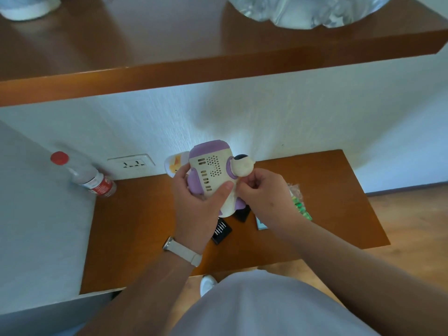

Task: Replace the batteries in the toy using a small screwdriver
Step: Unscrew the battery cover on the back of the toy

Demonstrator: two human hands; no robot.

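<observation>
A cream and purple toy robot [212, 170] is held above the brown table [150, 238], its underside with speaker holes and slots facing me. My left hand [196, 209] grips the toy's body from the left, thumb across its lower part. My right hand [261, 192] has its fingers curled at the toy's right side, just below its round wheel; I cannot make out whether it pinches a tool or the toy. A black case of screwdriver bits [221, 230] lies open on the table under the toy.
A plastic water bottle with a red cap [84, 175] stands at the left by a wall socket [132, 163]. A green-patterned packet [299, 202] and a small pale card [261, 223] lie at the right. A wooden shelf [218, 69] overhangs the table.
</observation>
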